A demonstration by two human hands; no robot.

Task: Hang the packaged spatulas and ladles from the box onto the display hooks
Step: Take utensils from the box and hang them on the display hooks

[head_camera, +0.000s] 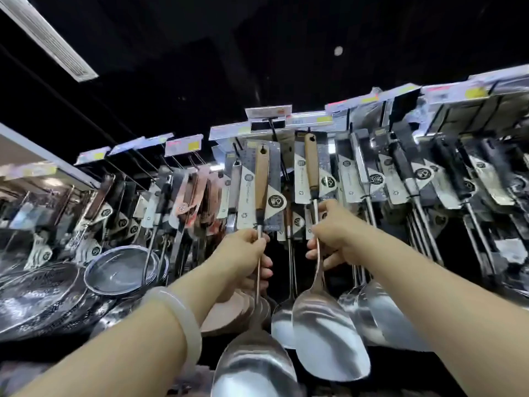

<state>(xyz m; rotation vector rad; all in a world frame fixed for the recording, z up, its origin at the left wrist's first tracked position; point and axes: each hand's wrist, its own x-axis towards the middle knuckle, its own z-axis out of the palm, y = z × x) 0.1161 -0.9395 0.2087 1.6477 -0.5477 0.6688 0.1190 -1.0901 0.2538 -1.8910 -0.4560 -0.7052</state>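
head view, looking up at a display wall of packaged utensils. the left hand, its wrist ringed by a pale bangle, has its fingers curled tight round the thin metal shaft of a wooden-handled spatula; no gap shows between fingers and shaft. this left spatula stands nearly upright, its printed card level with the hook that juts out under the central price label, the landmark used here; whether the card's hole already sits on a hook cannot be told. its steel blade hangs well below the label, nearest the camera. the right hand, just right of the left and apart from it, grips the shaft of a second wooden-handled spatula with fingers wrapped round and the thumb on top; that handle rises to just below and right of the label, and its blade lies beside the first blade. further carded ladles and spatulas hang in rows right of the label; copper-toned pieces and round mesh strainers lie left of and below it
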